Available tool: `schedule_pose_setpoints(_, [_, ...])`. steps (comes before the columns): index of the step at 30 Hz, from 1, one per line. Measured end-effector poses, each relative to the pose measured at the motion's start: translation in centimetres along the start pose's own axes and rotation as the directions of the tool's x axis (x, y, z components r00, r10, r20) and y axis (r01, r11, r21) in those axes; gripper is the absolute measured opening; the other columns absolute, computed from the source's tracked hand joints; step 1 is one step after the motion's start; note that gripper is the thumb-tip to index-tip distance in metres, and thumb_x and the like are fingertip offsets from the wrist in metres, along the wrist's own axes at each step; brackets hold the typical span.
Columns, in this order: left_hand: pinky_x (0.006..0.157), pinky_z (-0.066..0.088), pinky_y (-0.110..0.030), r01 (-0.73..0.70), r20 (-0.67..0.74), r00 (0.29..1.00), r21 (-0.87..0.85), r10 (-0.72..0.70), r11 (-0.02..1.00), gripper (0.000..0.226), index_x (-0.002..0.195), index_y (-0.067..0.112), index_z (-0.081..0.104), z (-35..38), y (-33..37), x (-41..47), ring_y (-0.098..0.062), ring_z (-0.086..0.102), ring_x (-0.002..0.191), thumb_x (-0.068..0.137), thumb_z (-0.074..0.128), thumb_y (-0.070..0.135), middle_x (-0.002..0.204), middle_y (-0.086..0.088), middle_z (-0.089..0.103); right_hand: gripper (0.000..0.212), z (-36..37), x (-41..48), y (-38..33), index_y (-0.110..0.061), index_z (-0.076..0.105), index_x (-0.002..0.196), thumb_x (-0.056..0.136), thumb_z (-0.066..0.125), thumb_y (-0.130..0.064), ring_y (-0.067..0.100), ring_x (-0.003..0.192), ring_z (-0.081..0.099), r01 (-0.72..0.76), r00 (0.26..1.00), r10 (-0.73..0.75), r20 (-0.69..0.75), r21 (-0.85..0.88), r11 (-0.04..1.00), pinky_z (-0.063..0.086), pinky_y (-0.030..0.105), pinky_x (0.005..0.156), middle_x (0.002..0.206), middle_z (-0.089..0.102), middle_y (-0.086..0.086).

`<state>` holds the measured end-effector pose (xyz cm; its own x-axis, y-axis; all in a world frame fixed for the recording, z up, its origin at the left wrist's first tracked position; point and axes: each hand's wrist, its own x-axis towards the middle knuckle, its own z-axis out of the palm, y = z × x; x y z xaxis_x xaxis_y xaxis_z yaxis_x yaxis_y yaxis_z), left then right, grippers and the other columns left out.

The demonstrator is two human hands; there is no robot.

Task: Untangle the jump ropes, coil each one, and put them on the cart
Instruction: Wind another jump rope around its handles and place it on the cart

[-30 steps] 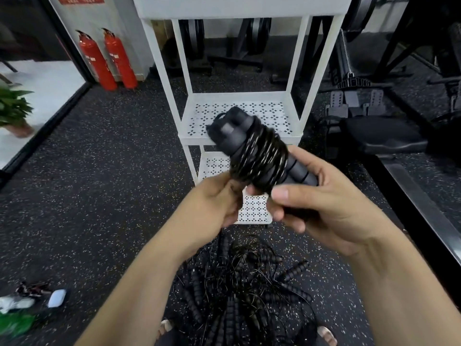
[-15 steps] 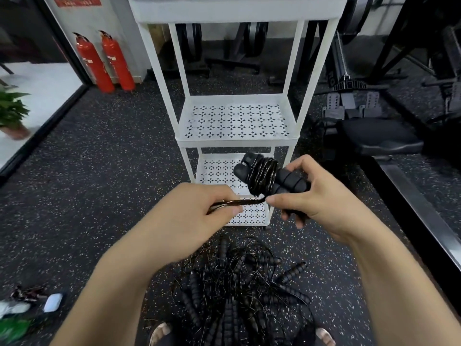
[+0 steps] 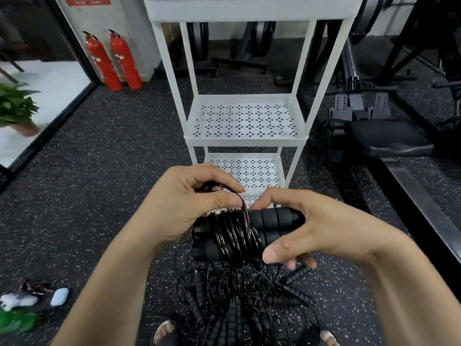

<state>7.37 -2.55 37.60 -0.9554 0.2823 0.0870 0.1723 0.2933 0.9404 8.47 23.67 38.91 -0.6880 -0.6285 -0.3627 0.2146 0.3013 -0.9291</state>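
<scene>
Our left hand (image 3: pixel 189 203) pinches a loop of thin black cord (image 3: pixel 243 208) between thumb and forefinger, just above the bundle. Our right hand (image 3: pixel 324 228) curls its fingers around one jump rope (image 3: pixel 249 233), gripping the right ends of its two black foam handles (image 3: pixel 272 218). The handles lie side by side, and the cord is wound round their left halves in several turns. We hold the rope in the air in front of the cart (image 3: pixel 245 142), touching none of its shelves.

Below our hands a pile (image 3: pixel 239 295) of more jump ropes lies tangled on the speckled floor (image 3: pixel 99 196); we cannot count them. Our two feet (image 3: pixel 164 330) flank it.

The white cart has three trays (image 3: pixel 249 11). The diamond-punched floors of the lower two are in plain view; the inside of the top one is hidden.

Two red fire extinguishers (image 3: pixel 102 63) stand against the wall far left. Nearer on that side is one potted plant (image 3: pixel 17 108). One white earbud case (image 3: pixel 59 297) lies on the floor at lower left. A black padded seat (image 3: pixel 389 138) sits right of the cart.
</scene>
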Motion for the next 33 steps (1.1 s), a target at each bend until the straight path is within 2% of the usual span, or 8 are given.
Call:
schedule_pose_setpoints(5, [0.059,0.050,-0.015,0.083,0.050,0.996,-0.283,-0.072,0.956,0.011,0.087,0.005,0.076,1.0,-0.5,0.4,-0.005,0.063,0.061,0.091,0.076,0.015,0.071,0.003,0.071,0.048,-0.4,-0.6,-0.1,-0.012,0.064,0.123,0.082,0.086,0.000,0.019,0.061,0.064,0.156,0.981,-0.175,0.089,0.182,0.971,0.047,0.020,0.044,0.092,0.068,0.031])
schedule_pose_setpoints(7, [0.059,0.051,-0.015,0.151,0.002,0.987,-0.341,-0.160,0.928,0.044,0.069,0.017,0.076,1.9,-0.6,0.5,-0.003,0.065,0.058,0.106,0.056,0.002,0.067,0.005,0.072,0.047,-0.1,-0.2,0.2,-0.011,0.065,0.121,0.082,0.085,0.003,0.018,0.059,0.064,0.224,0.970,-0.241,0.027,0.283,0.932,0.048,0.019,0.042,0.086,0.068,0.020])
schedule_pose_setpoints(9, [0.077,0.053,-0.018,0.199,0.008,0.978,-0.314,-0.207,0.928,0.066,0.062,0.027,0.073,2.9,-1.2,0.3,0.002,0.066,0.064,0.107,0.043,-0.010,0.065,0.010,0.071,0.045,0.3,0.3,0.5,-0.014,0.066,0.118,0.082,0.084,0.004,0.018,0.059,0.064,0.296,0.953,-0.300,-0.053,0.391,0.871,0.048,0.019,0.042,0.094,0.069,0.017])
schedule_pose_setpoints(13, [0.105,0.048,-0.049,0.268,-0.053,0.955,-0.278,-0.293,0.923,0.023,0.093,0.007,0.069,5.2,-2.7,1.3,-0.017,0.056,0.082,0.110,0.054,0.011,0.083,-0.012,0.067,0.051,1.0,1.6,0.7,-0.009,0.059,0.124,0.080,0.085,-0.001,0.023,0.065,0.064,0.415,0.905,-0.308,-0.295,0.448,0.792,0.050,0.023,0.047,0.104,0.073,0.011])
schedule_pose_setpoints(16, [0.080,0.038,-0.044,0.237,-0.064,0.960,-0.325,-0.271,0.916,0.025,0.089,0.022,0.071,6.3,-2.0,1.7,-0.018,0.045,0.078,0.106,0.056,0.031,0.084,-0.006,0.057,0.051,1.5,2.4,1.0,-0.005,0.056,0.124,0.082,0.084,-0.005,0.027,0.069,0.065,0.467,0.843,-0.276,-0.462,0.371,0.803,0.051,0.027,0.052,0.100,0.074,0.013])
schedule_pose_setpoints(21, [0.075,0.035,-0.040,0.210,-0.015,0.965,-0.548,-0.260,0.810,0.019,0.076,0.028,0.072,6.3,-1.6,1.4,-0.027,0.038,0.086,0.089,0.059,0.021,0.086,-0.006,0.054,0.047,2.3,3.2,1.4,-0.015,0.059,0.123,0.084,0.084,-0.014,0.028,0.075,0.071,0.463,0.752,-0.297,-0.589,0.151,0.874,0.056,0.034,0.058,0.096,0.076,0.014])
schedule_pose_setpoints(24, [0.076,0.034,-0.041,0.182,0.028,0.977,-0.638,-0.213,0.748,0.020,0.100,0.018,0.070,5.8,-1.7,1.2,-0.026,0.038,0.094,0.091,0.053,0.023,0.103,-0.008,0.056,0.043,2.8,3.7,1.5,-0.029,0.059,0.117,0.087,0.087,-0.018,0.023,0.080,0.075,0.408,0.701,-0.300,-0.647,0.019,0.913,0.060,0.043,0.062,0.099,0.077,0.006])
schedule_pose_setpoints(33, [0.122,0.041,-0.056,0.193,-0.130,0.913,-0.698,-0.387,0.689,0.056,0.132,0.013,0.073,5.8,1.1,1.4,-0.031,0.069,0.128,0.096,0.069,0.056,0.128,-0.013,0.076,0.048,5.9,5.5,-0.3,-0.042,0.053,0.107,0.079,0.092,-0.048,-0.002,0.082,0.070,0.186,0.560,-0.321,-0.764,-0.262,0.947,0.050,0.016,0.067,0.095,0.071,-0.031])
